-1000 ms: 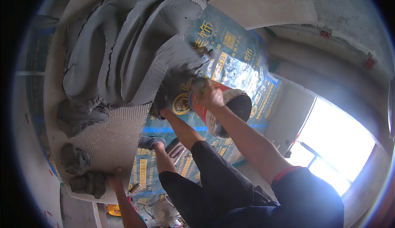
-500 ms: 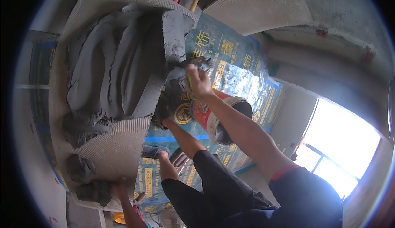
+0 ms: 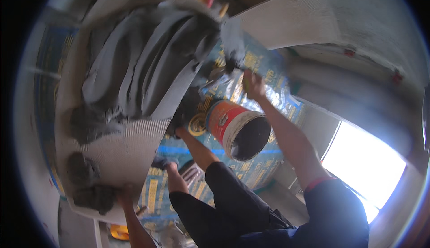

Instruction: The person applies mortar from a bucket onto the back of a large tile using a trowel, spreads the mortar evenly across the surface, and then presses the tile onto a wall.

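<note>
A trowel is gripped in the right hand, just right of grey mortar spread across a tile, at whose near end the left hand is placed, its grip too blurred to tell.

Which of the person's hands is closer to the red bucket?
Right. The right hand, holding a trowel, is just above the red bucket in the picture. The left hand is much farther off, lower left, at the edge of the slab beside a mortar lump.

Blown-out window well right of motion-blurred trowel, glare on floor sheeting near it, dark fisheye rim.
</note>
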Tool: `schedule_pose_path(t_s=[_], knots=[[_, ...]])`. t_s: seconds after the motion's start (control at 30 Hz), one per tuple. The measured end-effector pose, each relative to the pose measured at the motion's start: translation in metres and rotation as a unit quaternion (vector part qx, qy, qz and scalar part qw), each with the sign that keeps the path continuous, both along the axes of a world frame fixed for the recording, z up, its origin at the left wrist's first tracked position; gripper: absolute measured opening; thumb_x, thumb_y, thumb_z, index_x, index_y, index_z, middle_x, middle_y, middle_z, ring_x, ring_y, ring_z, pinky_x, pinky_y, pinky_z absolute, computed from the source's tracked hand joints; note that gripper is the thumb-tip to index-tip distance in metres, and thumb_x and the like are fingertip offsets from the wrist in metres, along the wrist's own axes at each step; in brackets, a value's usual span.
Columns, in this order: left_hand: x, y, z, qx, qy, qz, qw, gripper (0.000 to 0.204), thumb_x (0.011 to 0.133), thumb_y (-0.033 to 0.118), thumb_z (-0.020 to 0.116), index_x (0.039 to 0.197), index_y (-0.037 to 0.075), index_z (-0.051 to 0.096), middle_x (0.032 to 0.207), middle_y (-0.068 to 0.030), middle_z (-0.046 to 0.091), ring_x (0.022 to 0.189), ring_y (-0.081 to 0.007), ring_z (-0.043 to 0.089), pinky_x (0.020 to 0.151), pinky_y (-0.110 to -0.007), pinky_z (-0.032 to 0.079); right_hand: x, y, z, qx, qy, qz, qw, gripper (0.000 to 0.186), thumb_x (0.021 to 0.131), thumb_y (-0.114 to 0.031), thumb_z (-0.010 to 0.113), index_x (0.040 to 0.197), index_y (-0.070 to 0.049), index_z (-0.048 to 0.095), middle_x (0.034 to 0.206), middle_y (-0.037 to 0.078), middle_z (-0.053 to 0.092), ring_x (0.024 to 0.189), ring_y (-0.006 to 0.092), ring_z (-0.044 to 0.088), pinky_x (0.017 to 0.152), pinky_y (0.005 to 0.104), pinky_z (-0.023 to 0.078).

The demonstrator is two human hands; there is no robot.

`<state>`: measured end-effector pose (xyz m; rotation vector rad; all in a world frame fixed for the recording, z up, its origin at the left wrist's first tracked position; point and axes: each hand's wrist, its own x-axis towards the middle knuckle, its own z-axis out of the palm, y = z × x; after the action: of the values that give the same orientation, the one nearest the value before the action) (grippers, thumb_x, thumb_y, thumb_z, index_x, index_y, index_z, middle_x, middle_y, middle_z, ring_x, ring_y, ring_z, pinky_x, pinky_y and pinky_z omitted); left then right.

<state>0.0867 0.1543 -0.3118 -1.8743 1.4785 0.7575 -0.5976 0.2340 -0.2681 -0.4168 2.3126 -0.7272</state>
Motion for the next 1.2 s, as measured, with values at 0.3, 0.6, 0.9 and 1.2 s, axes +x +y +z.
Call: schedule_pose_path(t_s=[0.3,0.6,0.9,1.2], knots=[[-0.003,-0.001,0.008,-0.061,0.183,0.071,0.979,0.065,0.061,0.033,0.074,0.108,-0.006,0.051,0.108,-0.0229,0.056,0.101,-0.0364,0.053,0.085,-0.041,0.041,0.035,-0.046,-0.011,0.219,-0.259,0.037,0.940,0.048,0.086,-0.048,0.047,0.101,-0.004,0.056,0.070,0.010,0.056,0.051,0.0160,0.052,0.043,0.0339,0.041],[-0.044,-0.013,0.026,-0.048,0.093,0.073,0.992,0.073,0.059,0.039,0.074,0.111,-0.006,0.049,0.112,-0.0228,0.055,0.104,-0.0368,0.052,0.087,-0.040,0.040,0.198,0.014,0.023,0.205,-0.144,0.490,0.835,0.051,0.079,-0.050,0.053,0.112,-0.011,0.053,0.088,0.020,0.062,0.085,0.0375,0.060,0.073,0.0439,0.047],[-0.037,-0.006,0.031,-0.129,0.173,0.122,0.969,0.077,0.059,0.039,0.076,0.112,-0.009,0.046,0.113,-0.0257,0.053,0.107,-0.0368,0.050,0.088,-0.039,0.040,0.252,-0.013,0.036,0.140,-0.087,0.513,0.842,0.065,0.078,-0.056,0.048,0.114,-0.002,0.051,0.087,0.024,0.061,0.088,0.0392,0.058,0.078,0.0450,0.045],[-0.056,-0.005,0.024,-0.154,0.181,0.109,0.965,0.073,0.059,0.040,0.077,0.105,-0.010,0.050,0.107,-0.0263,0.056,0.101,-0.0383,0.053,0.086,-0.040,0.041,0.281,0.079,0.013,0.180,-0.018,0.434,0.883,0.061,0.078,-0.055,0.050,0.115,-0.006,0.052,0.093,0.019,0.062,0.091,0.0392,0.058,0.082,0.0448,0.045]])
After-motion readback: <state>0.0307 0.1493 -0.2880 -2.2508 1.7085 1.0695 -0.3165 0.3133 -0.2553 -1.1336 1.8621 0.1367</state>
